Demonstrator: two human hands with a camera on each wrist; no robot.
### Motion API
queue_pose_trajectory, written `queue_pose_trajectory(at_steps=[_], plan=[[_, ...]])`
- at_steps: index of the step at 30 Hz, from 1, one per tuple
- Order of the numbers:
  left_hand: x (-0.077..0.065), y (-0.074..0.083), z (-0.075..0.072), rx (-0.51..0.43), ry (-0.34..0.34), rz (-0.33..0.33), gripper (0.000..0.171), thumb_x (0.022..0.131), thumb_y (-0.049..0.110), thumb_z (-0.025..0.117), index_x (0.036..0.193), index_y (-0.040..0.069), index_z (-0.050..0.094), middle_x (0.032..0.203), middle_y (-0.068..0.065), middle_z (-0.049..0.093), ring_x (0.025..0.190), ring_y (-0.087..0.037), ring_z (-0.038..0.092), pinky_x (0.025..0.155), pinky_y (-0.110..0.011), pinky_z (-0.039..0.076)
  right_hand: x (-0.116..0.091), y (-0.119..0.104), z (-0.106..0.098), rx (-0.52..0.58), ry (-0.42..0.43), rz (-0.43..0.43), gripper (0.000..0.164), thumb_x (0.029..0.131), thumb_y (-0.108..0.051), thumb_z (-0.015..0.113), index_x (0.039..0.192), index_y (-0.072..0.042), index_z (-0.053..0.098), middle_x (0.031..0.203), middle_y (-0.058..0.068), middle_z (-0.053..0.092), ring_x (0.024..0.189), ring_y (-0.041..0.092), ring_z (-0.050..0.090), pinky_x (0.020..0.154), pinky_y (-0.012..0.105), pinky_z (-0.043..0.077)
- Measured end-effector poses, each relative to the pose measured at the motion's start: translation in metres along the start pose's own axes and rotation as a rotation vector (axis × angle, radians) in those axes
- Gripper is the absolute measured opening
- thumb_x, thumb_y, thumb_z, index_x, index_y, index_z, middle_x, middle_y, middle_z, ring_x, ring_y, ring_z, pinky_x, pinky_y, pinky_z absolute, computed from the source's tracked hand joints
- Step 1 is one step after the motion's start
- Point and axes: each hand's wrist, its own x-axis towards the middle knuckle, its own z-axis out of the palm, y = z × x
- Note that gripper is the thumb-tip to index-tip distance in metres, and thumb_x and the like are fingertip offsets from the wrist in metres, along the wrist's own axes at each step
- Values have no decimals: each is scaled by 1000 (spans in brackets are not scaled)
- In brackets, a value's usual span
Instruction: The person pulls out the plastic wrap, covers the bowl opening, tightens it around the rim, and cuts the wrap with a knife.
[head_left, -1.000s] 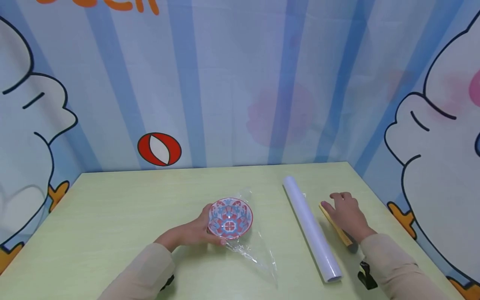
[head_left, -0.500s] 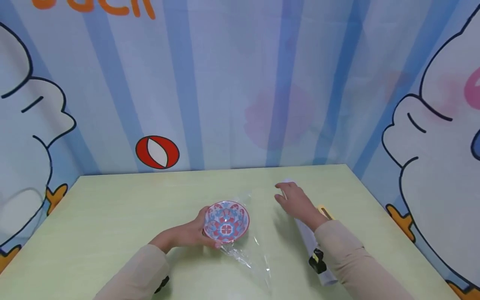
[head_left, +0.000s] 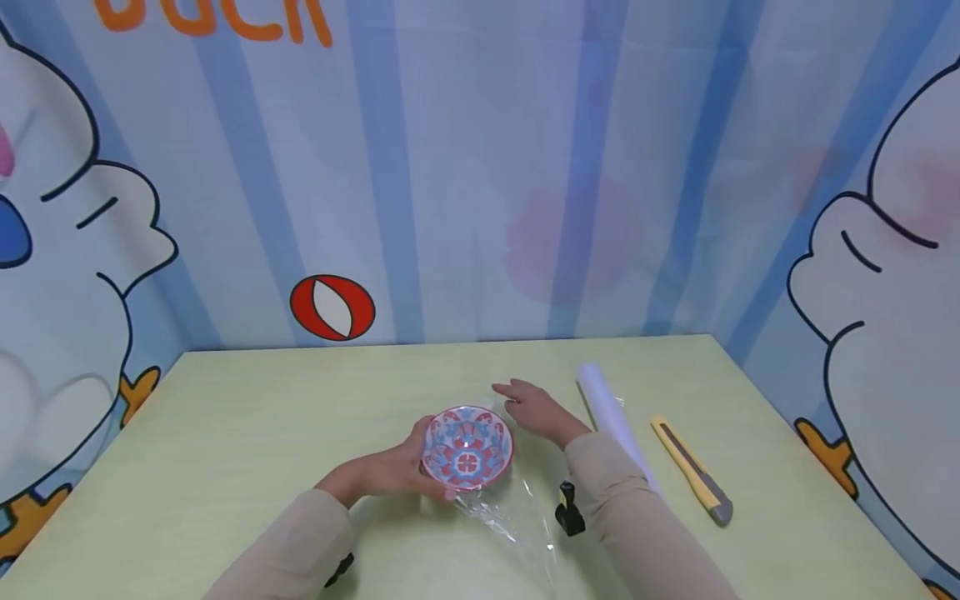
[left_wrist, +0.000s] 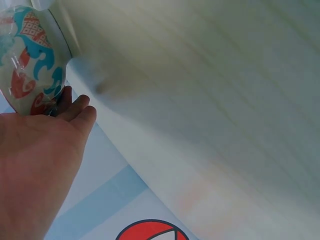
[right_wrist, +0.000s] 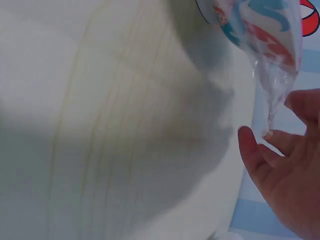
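My left hand (head_left: 393, 471) grips the side of a small bowl (head_left: 467, 447) patterned in red and blue, its inside facing me. Clear plastic film (head_left: 491, 515) clings around the bowl and trails off to the lower right. My right hand (head_left: 538, 412) is just right of the bowl, fingers spread. In the right wrist view a gathered tail of the plastic film (right_wrist: 274, 92) hangs by the fingertips of the right hand (right_wrist: 287, 160); whether they touch it is unclear. The left wrist view shows the bowl's outside (left_wrist: 32, 62) against the fingers of the left hand (left_wrist: 42, 155).
A white roll (head_left: 611, 412) lies on the pale table (head_left: 262, 433), partly behind the right forearm. Further right is a yellow utility knife (head_left: 692, 471) with a grey end. A printed blue curtain (head_left: 465, 167) stands along the table's back and sides.
My right hand has moved left, from over the utility knife, across the white roll, to beside the bowl. The left hand keeps holding the bowl in nearly the same place.
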Motion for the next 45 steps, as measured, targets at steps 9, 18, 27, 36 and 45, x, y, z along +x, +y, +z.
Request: queue_pose_trajectory(at_steps=[9, 18, 27, 36, 45], plan=[[1, 1, 2, -12, -8, 12, 116, 69, 41, 78, 146, 14, -4, 151, -10, 14, 135, -28, 22, 109, -55, 25, 4, 10, 19, 62, 36, 8, 28, 92, -15, 51, 115, -8, 65, 118, 12, 62, 115, 30, 53, 100, 44, 40], [1, -2, 3, -2, 17, -26, 118, 69, 43, 78, 147, 16, -6, 152, -10, 11, 137, -31, 20, 108, -57, 24, 2, 14, 26, 175, 133, 78, 12, 88, -7, 55, 92, -12, 65, 90, 4, 64, 83, 17, 55, 75, 31, 46], [3, -3, 3, 22, 16, -3, 119, 69, 44, 77, 146, 14, -8, 153, -11, 7, 139, -31, 17, 109, -57, 22, -4, 17, 30, 196, 120, 12, 13, 85, -5, 56, 85, -7, 68, 87, 4, 65, 80, 14, 54, 74, 28, 45], [0, -3, 0, 31, 20, 2, 118, 68, 45, 77, 146, 13, -6, 152, -12, 9, 139, -31, 17, 110, -55, 22, -16, 12, 32, 180, 111, 17, 26, 84, -3, 51, 102, -3, 69, 102, 10, 69, 100, 25, 61, 92, 41, 46], [1, -1, 2, 24, 20, 15, 116, 68, 44, 78, 146, 14, -3, 151, -10, 13, 137, -30, 19, 109, -55, 23, -35, 10, 31, 187, 75, 38, 34, 79, 1, 47, 109, -3, 63, 101, 10, 66, 95, 22, 59, 83, 35, 47]])
